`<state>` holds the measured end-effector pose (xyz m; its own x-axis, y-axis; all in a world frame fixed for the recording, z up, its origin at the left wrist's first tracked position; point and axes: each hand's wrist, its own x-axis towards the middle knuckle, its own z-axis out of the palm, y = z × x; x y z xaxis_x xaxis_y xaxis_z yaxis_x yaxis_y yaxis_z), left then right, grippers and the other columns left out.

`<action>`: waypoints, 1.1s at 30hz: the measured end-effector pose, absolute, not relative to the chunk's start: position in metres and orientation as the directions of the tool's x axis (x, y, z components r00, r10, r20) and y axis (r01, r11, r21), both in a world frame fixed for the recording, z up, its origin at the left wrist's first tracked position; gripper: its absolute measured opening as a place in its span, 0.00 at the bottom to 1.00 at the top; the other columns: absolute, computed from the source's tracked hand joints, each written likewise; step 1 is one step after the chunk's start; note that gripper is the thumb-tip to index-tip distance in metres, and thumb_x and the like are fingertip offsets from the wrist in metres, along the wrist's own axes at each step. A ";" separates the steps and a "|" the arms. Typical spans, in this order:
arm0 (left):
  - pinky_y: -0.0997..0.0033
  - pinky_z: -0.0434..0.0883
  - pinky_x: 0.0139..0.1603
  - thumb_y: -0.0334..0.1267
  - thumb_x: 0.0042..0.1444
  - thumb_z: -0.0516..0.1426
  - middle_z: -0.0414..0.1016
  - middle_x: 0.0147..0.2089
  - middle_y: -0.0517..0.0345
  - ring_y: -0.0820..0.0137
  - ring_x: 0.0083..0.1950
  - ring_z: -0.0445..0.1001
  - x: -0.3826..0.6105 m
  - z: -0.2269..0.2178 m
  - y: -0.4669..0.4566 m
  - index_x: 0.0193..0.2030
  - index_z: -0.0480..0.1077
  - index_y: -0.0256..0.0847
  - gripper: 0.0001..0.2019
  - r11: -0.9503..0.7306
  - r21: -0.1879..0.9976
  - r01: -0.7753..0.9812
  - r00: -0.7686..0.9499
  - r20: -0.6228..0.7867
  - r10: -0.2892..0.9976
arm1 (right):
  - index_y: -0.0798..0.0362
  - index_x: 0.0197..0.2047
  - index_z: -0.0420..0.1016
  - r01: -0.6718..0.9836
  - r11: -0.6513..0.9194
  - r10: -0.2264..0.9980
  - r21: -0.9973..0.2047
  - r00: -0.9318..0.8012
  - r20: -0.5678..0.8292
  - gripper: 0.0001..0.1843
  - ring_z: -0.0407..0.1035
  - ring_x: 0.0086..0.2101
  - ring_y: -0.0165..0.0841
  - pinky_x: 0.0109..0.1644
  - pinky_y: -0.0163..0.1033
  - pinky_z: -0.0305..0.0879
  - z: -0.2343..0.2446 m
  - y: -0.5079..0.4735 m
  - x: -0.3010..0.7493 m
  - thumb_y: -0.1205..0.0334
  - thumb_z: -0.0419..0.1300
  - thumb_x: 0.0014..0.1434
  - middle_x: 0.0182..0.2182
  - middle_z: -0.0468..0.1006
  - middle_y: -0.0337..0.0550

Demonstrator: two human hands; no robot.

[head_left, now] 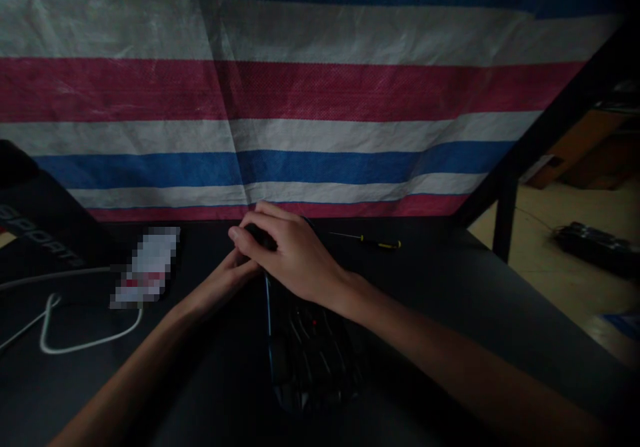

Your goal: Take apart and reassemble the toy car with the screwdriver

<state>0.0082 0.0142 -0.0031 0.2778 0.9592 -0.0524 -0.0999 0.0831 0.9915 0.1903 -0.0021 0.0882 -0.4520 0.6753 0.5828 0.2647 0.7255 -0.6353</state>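
Observation:
A dark device [307, 353] with a blue edge and a small red light lies on the black table [450, 300] in front of me. My right hand [293, 250] lies over its far end, fingers curled round a dark part. My left hand [230, 277] reaches in from the left and sits under the right hand's fingers, pinched against the same end. What either hand grips is hidden in the dim light.
A screwdriver [367, 240] with a black and yellow handle lies just right of my hands. A blurred-out phone-sized object [147, 267] and a white cable [85, 330] lie to the left. A striped tarp [300, 100] hangs behind the table. The table's right edge drops to the floor.

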 end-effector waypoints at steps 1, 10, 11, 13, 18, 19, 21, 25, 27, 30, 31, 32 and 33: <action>0.59 0.71 0.60 0.44 0.55 0.68 0.81 0.54 0.50 0.51 0.61 0.75 0.008 -0.003 0.014 0.55 0.75 0.42 0.21 0.078 0.993 -0.093 0.275 -0.050 0.960 | 0.53 0.38 0.75 0.342 0.744 0.665 -0.574 -0.460 0.588 0.17 0.69 0.38 0.30 0.45 0.37 0.63 0.092 -0.004 0.195 0.51 0.55 0.73 0.39 0.75 0.41; 0.57 0.68 0.65 0.42 0.57 0.67 0.84 0.49 0.50 0.50 0.66 0.73 0.001 -0.008 0.017 0.53 0.77 0.44 0.18 0.072 0.996 -0.061 0.333 -0.048 0.942 | 0.50 0.50 0.70 0.330 0.840 0.532 -0.431 -0.659 0.532 0.08 0.69 0.51 0.34 0.57 0.41 0.65 0.114 -0.011 0.224 0.65 0.60 0.68 0.49 0.76 0.43; 0.57 0.69 0.64 0.42 0.57 0.67 0.84 0.49 0.50 0.50 0.65 0.73 0.002 -0.007 0.017 0.53 0.76 0.44 0.17 0.078 0.995 -0.054 0.327 -0.057 0.943 | 0.50 0.51 0.69 0.300 0.839 0.525 -0.454 -0.668 0.528 0.10 0.70 0.51 0.33 0.57 0.41 0.65 0.115 -0.010 0.225 0.67 0.59 0.68 0.50 0.76 0.43; 0.58 0.70 0.62 0.42 0.56 0.68 0.83 0.51 0.49 0.51 0.63 0.75 0.003 -0.005 0.016 0.52 0.76 0.44 0.18 0.084 0.995 -0.053 0.316 -0.063 0.947 | 0.49 0.52 0.69 0.245 0.826 0.518 -0.507 -0.684 0.514 0.14 0.70 0.52 0.32 0.59 0.40 0.65 0.116 -0.010 0.227 0.72 0.56 0.66 0.52 0.75 0.42; 0.60 0.71 0.59 0.43 0.55 0.69 0.83 0.51 0.49 0.51 0.61 0.77 0.007 -0.002 0.015 0.57 0.74 0.44 0.23 0.100 0.993 -0.068 0.290 -0.076 0.954 | 0.48 0.50 0.71 0.162 0.714 0.622 -0.681 -0.593 0.511 0.19 0.72 0.43 0.31 0.50 0.38 0.68 0.108 -0.015 0.218 0.76 0.53 0.59 0.44 0.76 0.38; 0.60 0.71 0.59 0.44 0.56 0.68 0.83 0.51 0.50 0.52 0.61 0.76 0.007 -0.002 0.015 0.58 0.74 0.44 0.24 0.106 0.993 -0.060 0.288 -0.085 0.954 | 0.49 0.49 0.71 0.144 0.675 0.661 -0.724 -0.554 0.506 0.20 0.71 0.39 0.30 0.46 0.37 0.67 0.105 -0.015 0.215 0.77 0.51 0.58 0.40 0.75 0.37; 0.62 0.71 0.59 0.45 0.57 0.68 0.82 0.53 0.50 0.53 0.63 0.75 0.007 -0.002 0.015 0.59 0.73 0.46 0.24 0.113 0.993 -0.042 0.288 -0.096 0.953 | 0.49 0.47 0.72 0.100 0.600 0.725 -0.794 -0.487 0.487 0.22 0.69 0.34 0.29 0.42 0.36 0.66 0.099 -0.016 0.208 0.78 0.48 0.55 0.33 0.72 0.34; 0.64 0.71 0.54 0.44 0.56 0.68 0.81 0.52 0.52 0.56 0.57 0.77 0.005 -0.002 0.014 0.55 0.74 0.43 0.21 0.130 0.991 -0.022 0.274 -0.120 0.954 | 0.50 0.41 0.72 -0.031 0.527 0.757 -0.849 -0.438 0.486 0.22 0.69 0.34 0.29 0.42 0.36 0.66 0.094 -0.014 0.198 0.78 0.46 0.50 0.30 0.70 0.34; 0.65 0.72 0.49 0.42 0.55 0.69 0.81 0.47 0.53 0.57 0.51 0.78 0.005 -0.001 0.013 0.52 0.74 0.41 0.20 0.138 0.990 0.003 0.249 -0.135 0.959 | 0.50 0.35 0.70 -0.075 0.528 0.734 -0.846 -0.460 0.499 0.17 0.70 0.34 0.29 0.42 0.36 0.66 0.095 -0.013 0.196 0.78 0.46 0.50 0.31 0.72 0.35; 0.66 0.72 0.45 0.42 0.55 0.68 0.80 0.43 0.54 0.59 0.46 0.78 0.005 0.000 0.013 0.49 0.74 0.40 0.18 0.136 0.991 0.015 0.229 -0.136 0.964 | 0.50 0.31 0.68 -0.066 0.558 0.721 -0.827 -0.456 0.522 0.14 0.70 0.37 0.30 0.46 0.37 0.65 0.096 -0.016 0.197 0.77 0.47 0.53 0.33 0.73 0.37; 0.66 0.72 0.45 0.42 0.54 0.68 0.80 0.43 0.54 0.60 0.45 0.78 0.005 0.000 0.013 0.49 0.74 0.40 0.18 0.134 0.991 0.005 0.234 -0.131 0.963 | 0.50 0.32 0.68 -0.050 0.560 0.728 -0.827 -0.447 0.520 0.14 0.70 0.37 0.30 0.47 0.37 0.65 0.096 -0.017 0.197 0.76 0.47 0.55 0.33 0.73 0.37; 0.65 0.72 0.45 0.41 0.54 0.69 0.80 0.43 0.54 0.59 0.46 0.78 0.006 0.001 0.013 0.49 0.74 0.41 0.18 0.129 0.992 -0.010 0.243 -0.122 0.962 | 0.50 0.33 0.68 -0.027 0.560 0.738 -0.828 -0.439 0.513 0.13 0.70 0.37 0.30 0.47 0.38 0.65 0.096 -0.019 0.198 0.75 0.47 0.57 0.33 0.73 0.37; 0.65 0.72 0.46 0.41 0.53 0.69 0.81 0.44 0.54 0.58 0.47 0.78 0.007 0.002 0.013 0.49 0.75 0.42 0.18 0.123 0.992 -0.029 0.256 -0.112 0.960 | 0.49 0.35 0.67 0.012 0.564 0.748 -0.826 -0.433 0.504 0.12 0.70 0.37 0.31 0.47 0.38 0.64 0.096 -0.021 0.198 0.74 0.47 0.60 0.34 0.73 0.37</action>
